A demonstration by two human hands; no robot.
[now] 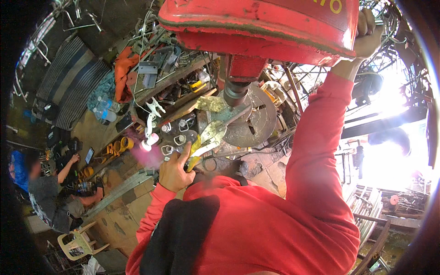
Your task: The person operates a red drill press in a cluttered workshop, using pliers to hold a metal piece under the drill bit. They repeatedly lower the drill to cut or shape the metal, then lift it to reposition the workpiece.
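My left hand (176, 170) is closed round the yellow-gripped handles of a pair of locking pliers (214, 133). Their metal jaws reach over the round slotted table (266, 123) of a drill press, where a flat metal strip (239, 114) lies at the jaws, below the chuck (236, 93). The big red drill press head (261, 30) fills the top of the view. At its right side is my raised right hand (368, 34), fingers curled tight; what they grip is hidden by the head and the hand itself.
Small clear bottles (180, 138) and a white jointed lamp (151, 126) stand left of the pliers. Tools and scrap crowd the wooden bench (176, 75). A seated person (52, 197) works at far left near a plastic chair (75, 243). Metal rods (366, 201) lie at right.
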